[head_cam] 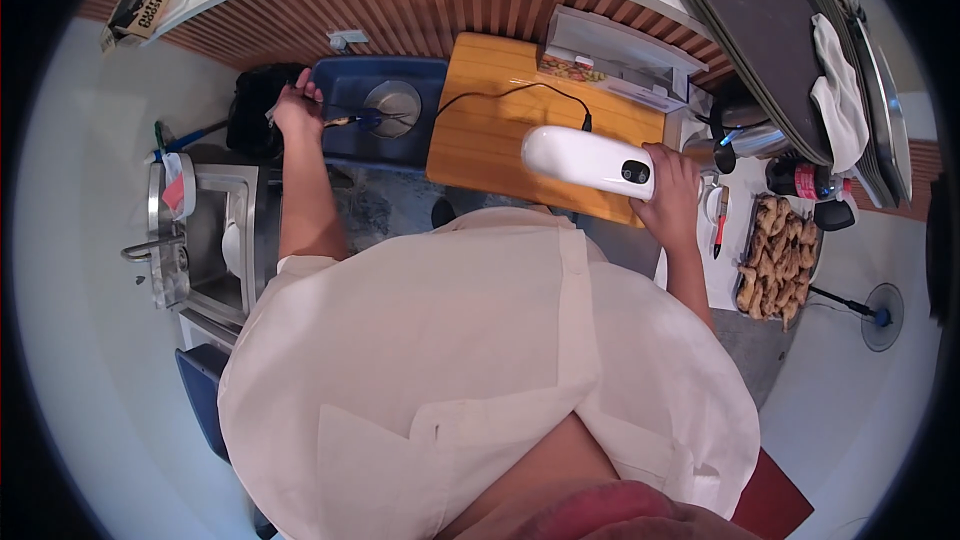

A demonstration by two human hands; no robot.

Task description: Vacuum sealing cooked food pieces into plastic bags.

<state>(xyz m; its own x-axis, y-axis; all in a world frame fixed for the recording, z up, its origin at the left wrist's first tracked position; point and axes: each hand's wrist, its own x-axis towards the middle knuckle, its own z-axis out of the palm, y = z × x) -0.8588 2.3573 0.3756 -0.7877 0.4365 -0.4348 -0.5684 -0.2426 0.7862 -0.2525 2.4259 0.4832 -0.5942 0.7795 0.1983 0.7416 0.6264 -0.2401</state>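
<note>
My right hand [670, 191] grips the right end of a white, rounded, long appliance [574, 161] with a black two-button panel; its kind is unclear. A black cord meets it and runs left over the wooden board [480, 127]. Further left, my left hand [298, 111] is raised beside a blue plastic tub [341, 75], fingers curled and partly apart. Something thin and dark lies at its palm, too unclear to name. In the tub, near that hand, are a round metal bowl [394, 109] and a utensil with a patterned handle [341, 121].
An open white box [615, 60] stands at the board's back edge. To the right lie a basting brush [721, 221], a tray of cooked chicken drumsticks [778, 259] and a soda bottle [799, 180]. A black bag [259, 109] and a steel sink [210, 240] are at left.
</note>
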